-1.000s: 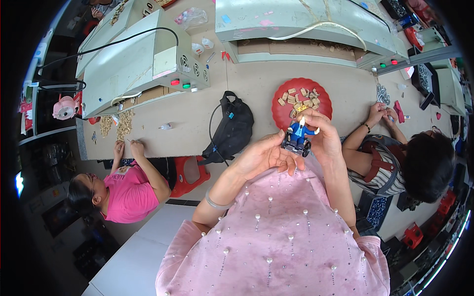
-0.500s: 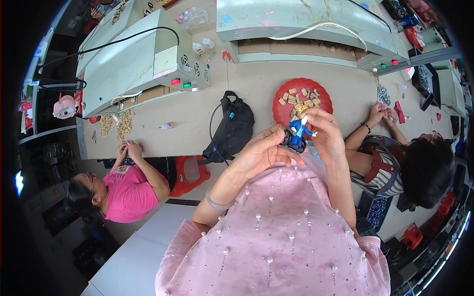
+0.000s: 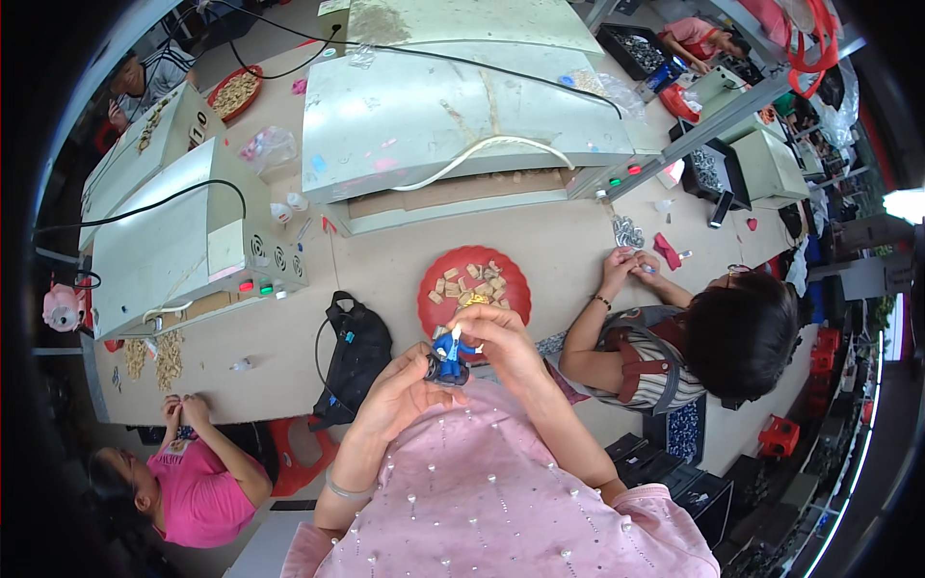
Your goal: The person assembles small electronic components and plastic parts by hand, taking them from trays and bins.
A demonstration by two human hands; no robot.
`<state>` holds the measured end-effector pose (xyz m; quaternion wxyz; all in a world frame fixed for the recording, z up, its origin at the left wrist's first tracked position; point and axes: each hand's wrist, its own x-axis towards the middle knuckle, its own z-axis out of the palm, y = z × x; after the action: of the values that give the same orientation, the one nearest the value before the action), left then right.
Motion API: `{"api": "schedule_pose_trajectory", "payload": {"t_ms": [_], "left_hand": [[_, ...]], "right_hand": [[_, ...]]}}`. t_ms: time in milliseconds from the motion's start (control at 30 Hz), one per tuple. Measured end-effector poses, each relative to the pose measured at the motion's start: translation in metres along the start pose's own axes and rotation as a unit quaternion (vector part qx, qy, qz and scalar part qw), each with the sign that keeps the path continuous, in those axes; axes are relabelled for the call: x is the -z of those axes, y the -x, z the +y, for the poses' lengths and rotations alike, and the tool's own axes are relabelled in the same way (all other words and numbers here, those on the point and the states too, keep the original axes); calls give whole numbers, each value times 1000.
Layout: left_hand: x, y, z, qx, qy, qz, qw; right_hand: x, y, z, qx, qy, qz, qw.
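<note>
A small figurine with yellow on top and a blue outfit is held in front of my chest. My left hand grips its dark lower part, fingers curled underneath. From the other side, my right hand pinches its upper part between thumb and fingers. Just beyond my hands lies a red scalloped plate, carrying several small tan blocks. Fingers cover some of the figurine, so its fine details cannot be made out.
A black bag with a cable lies left of the plate. Pale metal machines stand across the far side of the table. A co-worker in pink sits at left, another in a striped top at right, near a red bow-shaped piece.
The view has swung right, so the table and machines sit further left in the picture and more shows at right. Both my hands still hold the figurine, with little change in grip.
</note>
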<state>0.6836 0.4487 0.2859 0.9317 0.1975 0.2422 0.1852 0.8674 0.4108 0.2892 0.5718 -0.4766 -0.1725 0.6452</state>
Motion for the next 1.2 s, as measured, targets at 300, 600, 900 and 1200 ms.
{"api": "schedule_pose_trajectory", "payload": {"t_ms": [300, 600, 900, 1200], "left_hand": [[-1, -11, 2, -17, 10, -19, 1000], [7, -9, 2, -65, -18, 34, 997], [9, -6, 4, -79, -34, 53, 995], [12, -5, 4, -83, -16, 59, 995]], "right_hand": [[4, -4, -8, -20, -17, -3, 1000], [-1, -2, -7, 13, -6, -9, 1000], [-4, -2, -3, 15, -20, -27, 999], [-2, -4, 3, 0, -21, -20, 1000]]}}
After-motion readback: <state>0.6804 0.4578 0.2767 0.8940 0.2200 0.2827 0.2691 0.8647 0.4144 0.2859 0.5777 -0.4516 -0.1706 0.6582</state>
